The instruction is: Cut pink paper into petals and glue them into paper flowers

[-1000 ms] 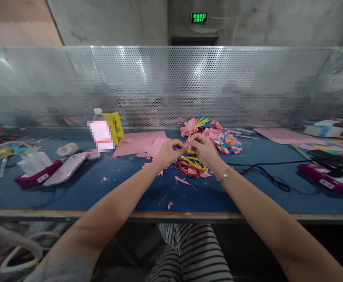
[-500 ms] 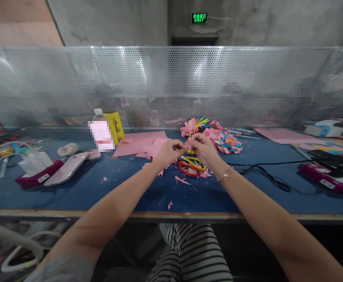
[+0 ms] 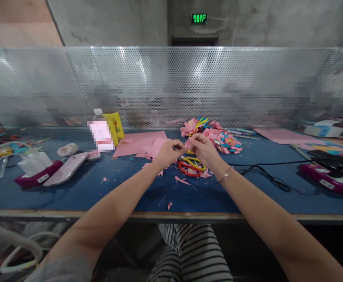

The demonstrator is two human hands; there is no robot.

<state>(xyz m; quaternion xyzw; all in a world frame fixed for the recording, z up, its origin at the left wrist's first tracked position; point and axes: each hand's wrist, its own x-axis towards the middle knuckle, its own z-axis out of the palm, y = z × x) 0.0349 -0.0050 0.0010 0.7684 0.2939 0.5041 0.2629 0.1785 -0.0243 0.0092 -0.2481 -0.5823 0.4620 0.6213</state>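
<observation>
Between my two hands is a small piece of pink paper [image 3: 188, 143], partly covered by fingers. My left hand [image 3: 172, 152] pinches its near left side with thumb and forefinger. From the right, my right hand [image 3: 203, 148] grips the same piece with bent fingers. Just below them on the table lie scissors with red and yellow handles [image 3: 186, 170], among pink paper scraps [image 3: 182, 180]. Behind my right hand sit several paper flowers [image 3: 229, 142] in pink, blue and yellow. Pink paper sheets [image 3: 142, 142] spread out beyond my left hand.
A bottle [image 3: 101, 135] and yellow box [image 3: 117, 127] stand at the back left. Nearer are a phone [image 3: 67, 169] and a purple power strip [image 3: 38, 176]. On the right, a black cable [image 3: 265, 176] leads toward another purple strip [image 3: 324, 178]. A perforated metal screen [image 3: 159, 78] closes the back.
Both hands stay almost in place. The fingers of my right hand have shifted slightly on the pink paper.
</observation>
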